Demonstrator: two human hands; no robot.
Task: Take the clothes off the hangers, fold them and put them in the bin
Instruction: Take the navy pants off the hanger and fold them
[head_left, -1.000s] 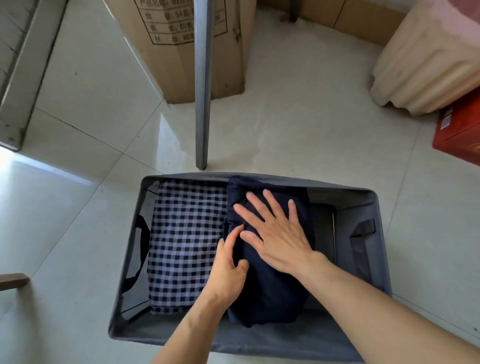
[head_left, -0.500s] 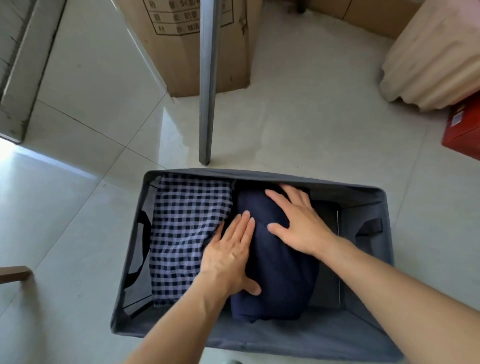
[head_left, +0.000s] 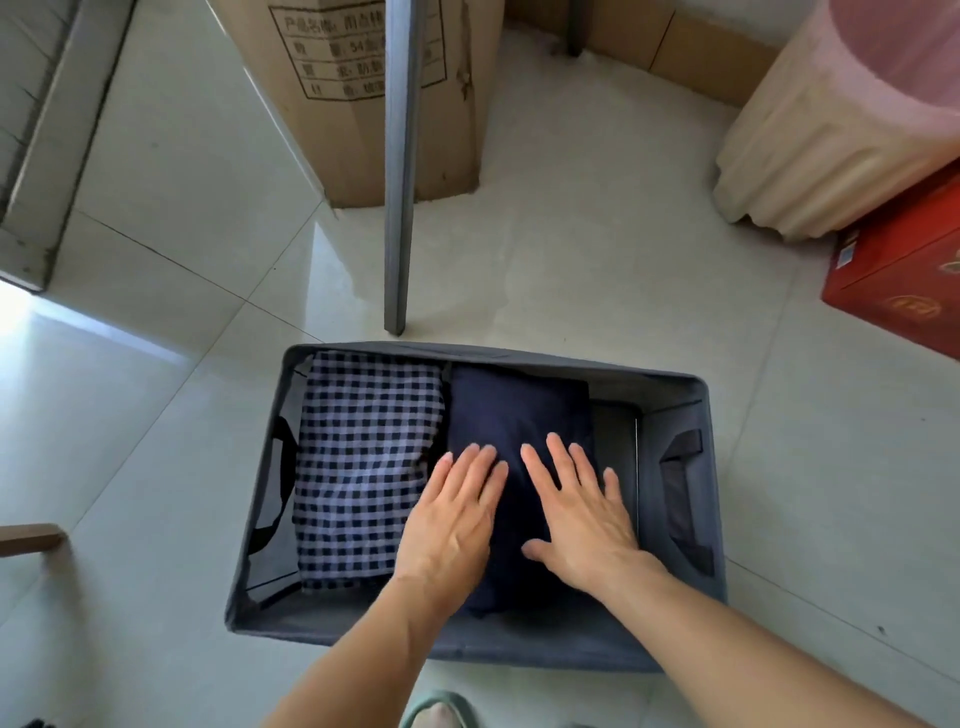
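A grey fabric bin (head_left: 519, 639) stands on the tiled floor right below me. Inside it, a folded blue-and-white checked garment (head_left: 358, 457) lies on the left and a folded navy garment (head_left: 514, 410) lies beside it in the middle. My left hand (head_left: 452, 525) rests flat, fingers spread, on the navy garment's left edge, partly over the checked one. My right hand (head_left: 582, 514) lies flat on the navy garment's right part. Neither hand grips anything. No hangers are in view.
A grey metal pole (head_left: 400, 166) stands just behind the bin. A cardboard box (head_left: 353, 98) is behind the pole. A cream ribbed container (head_left: 810, 156) and a red box (head_left: 898, 275) sit at the right. A wooden piece (head_left: 28, 538) pokes in at the left edge.
Both hands have slid toward me along the navy garment, the right hand from its far end to its near half. The navy garment now lies flatter and squarer.
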